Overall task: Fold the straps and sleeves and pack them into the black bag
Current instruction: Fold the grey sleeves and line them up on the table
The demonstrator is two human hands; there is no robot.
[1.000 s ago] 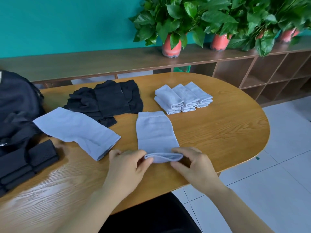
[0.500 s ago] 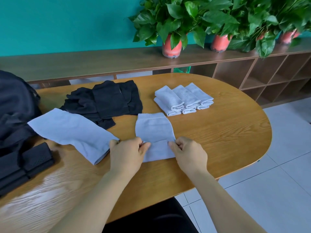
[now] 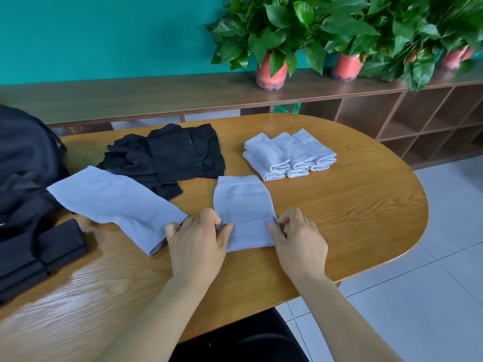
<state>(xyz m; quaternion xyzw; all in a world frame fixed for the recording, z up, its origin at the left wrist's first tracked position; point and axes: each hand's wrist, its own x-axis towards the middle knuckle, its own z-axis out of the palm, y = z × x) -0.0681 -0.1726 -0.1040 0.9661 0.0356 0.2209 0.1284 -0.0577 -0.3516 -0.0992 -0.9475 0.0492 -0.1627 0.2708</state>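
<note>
A light blue sleeve [image 3: 243,205] lies in front of me on the wooden table [image 3: 352,218], its near end folded over onto its middle. My left hand [image 3: 196,241] pinches the folded flap at its left edge, and my right hand [image 3: 298,239] pinches it at the right edge. Another light blue sleeve [image 3: 112,202] lies flat to the left. Several folded light blue sleeves [image 3: 290,152] are stacked at the back right. A heap of black sleeves [image 3: 167,155] sits at the back. The black bag [image 3: 23,163] stands at the far left, with folded black straps [image 3: 39,254] in front of it.
A long wooden shelf unit [image 3: 392,121] runs behind the table, with potted plants [image 3: 269,71] in red pots on top. The table's rounded right end borders a tiled floor [image 3: 431,296]. A dark chair seat [image 3: 240,346] shows below the near edge.
Both hands lifted the sleeve's near end and carried it away from me, laying it over the sleeve's middle. The fold now lies flat under my fingers.
</note>
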